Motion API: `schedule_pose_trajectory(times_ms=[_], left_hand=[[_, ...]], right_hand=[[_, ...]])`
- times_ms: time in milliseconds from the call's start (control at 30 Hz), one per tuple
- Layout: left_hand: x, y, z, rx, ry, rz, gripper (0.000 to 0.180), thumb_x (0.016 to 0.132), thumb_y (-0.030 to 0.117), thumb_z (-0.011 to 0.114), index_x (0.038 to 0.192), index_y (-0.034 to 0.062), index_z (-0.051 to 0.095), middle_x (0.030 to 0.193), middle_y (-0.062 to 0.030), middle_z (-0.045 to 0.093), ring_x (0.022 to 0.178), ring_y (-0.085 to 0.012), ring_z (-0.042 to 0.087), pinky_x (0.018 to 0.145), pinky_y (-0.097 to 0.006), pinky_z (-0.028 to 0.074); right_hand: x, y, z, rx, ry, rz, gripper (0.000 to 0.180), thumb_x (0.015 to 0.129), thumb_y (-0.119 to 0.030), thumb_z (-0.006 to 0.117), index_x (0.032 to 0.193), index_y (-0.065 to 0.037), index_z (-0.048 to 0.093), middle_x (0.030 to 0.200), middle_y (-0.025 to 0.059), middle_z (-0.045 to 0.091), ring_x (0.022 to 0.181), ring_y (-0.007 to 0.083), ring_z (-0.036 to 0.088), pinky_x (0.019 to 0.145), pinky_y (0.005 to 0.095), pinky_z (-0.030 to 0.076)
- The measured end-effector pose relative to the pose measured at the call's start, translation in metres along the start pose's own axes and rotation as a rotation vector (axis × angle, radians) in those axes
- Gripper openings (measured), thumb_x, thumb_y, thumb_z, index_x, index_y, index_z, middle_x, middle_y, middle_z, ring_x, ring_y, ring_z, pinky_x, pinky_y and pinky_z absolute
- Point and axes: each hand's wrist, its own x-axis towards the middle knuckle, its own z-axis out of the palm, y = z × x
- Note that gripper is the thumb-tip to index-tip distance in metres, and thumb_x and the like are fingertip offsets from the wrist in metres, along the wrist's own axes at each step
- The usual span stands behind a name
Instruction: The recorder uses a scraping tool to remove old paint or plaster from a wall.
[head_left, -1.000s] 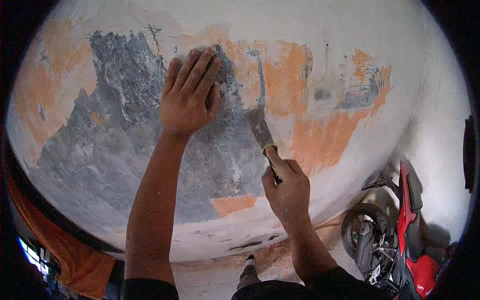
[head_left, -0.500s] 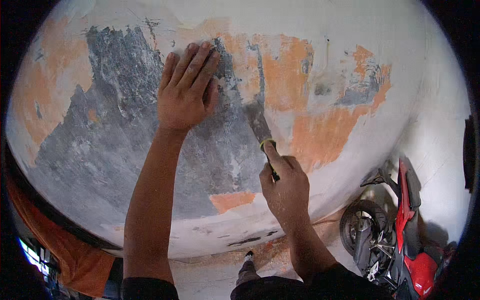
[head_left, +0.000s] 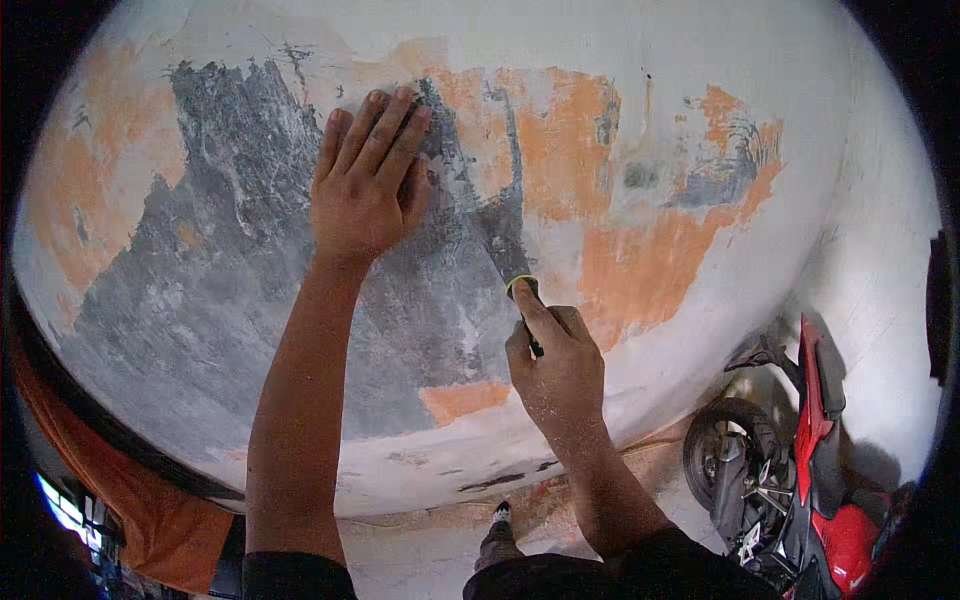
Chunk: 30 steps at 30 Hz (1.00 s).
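Observation:
In front of me rises a wall (head_left: pixel 690 262) with patchy, peeling paint in white, orange and bare grey. Against the upper grey patch, my left hand (head_left: pixel 368 195) lies flat, its fingers pointing upward and slightly apart. My right hand (head_left: pixel 560 365) is wrapped round the dark handle of a scraper (head_left: pixel 507 250), with one finger stretched along it near a yellow-green ring. The scraper's flat blade points up and rests on the wall beside the boundary of grey and pale paint. Its dark edge blends with the grey, so the exact tip is hard to make out.
At the lower right, a red and black motorcycle (head_left: pixel 815 430) stands beside the wall. An orange-brown cloth (head_left: pixel 150 520) hangs at the lower left. My foot (head_left: pixel 502 513) is on the floor at the wall's base, where a dark scuffed streak runs.
My right hand and the scraper have shifted slightly left along the wall. The left hand stays flat in nearly the same place.

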Motion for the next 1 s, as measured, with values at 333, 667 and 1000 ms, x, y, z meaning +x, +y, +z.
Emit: schedule_pose_trajectory(times_ms=[333, 667, 1000], left_hand=[[0.001, -0.002, -0.006, 0.001, -0.034, -0.004, 0.046, 0.096, 0.023, 0.059, 0.142, 0.0203, 0.057, 0.153, -0.0016, 0.049, 0.143, -0.0246, 0.043, 0.121, -0.050, 0.029], [0.000, -0.003, -0.002, 0.019, 0.001, 0.006, 0.047, 0.096, 0.024, 0.057, 0.143, 0.0224, 0.055, 0.153, -0.0005, 0.049, 0.143, -0.0232, 0.043, 0.121, -0.050, 0.029], [0.003, -0.002, -0.003, 0.017, -0.009, 0.002, 0.046, 0.096, 0.024, 0.059, 0.142, 0.0210, 0.057, 0.152, -0.0008, 0.049, 0.143, -0.0232, 0.044, 0.121, -0.050, 0.028]], right_hand=[[-0.012, 0.008, -0.002, 0.041, -0.091, 0.055, 0.048, 0.090, -0.012, 0.067, 0.137, -0.014, 0.061, 0.095, 0.0154, 0.062, 0.072, 0.0277, 0.068, 0.061, 0.0376, 0.059], [-0.002, 0.007, 0.002, 0.040, -0.041, -0.007, 0.046, 0.089, -0.011, 0.067, 0.134, -0.014, 0.063, 0.091, 0.0145, 0.063, 0.070, 0.0278, 0.068, 0.060, 0.0368, 0.059], [-0.013, 0.015, 0.003, 0.036, -0.097, 0.053, 0.046, 0.091, -0.014, 0.065, 0.137, -0.014, 0.061, 0.092, 0.0163, 0.063, 0.071, 0.0293, 0.067, 0.064, 0.0398, 0.058]])
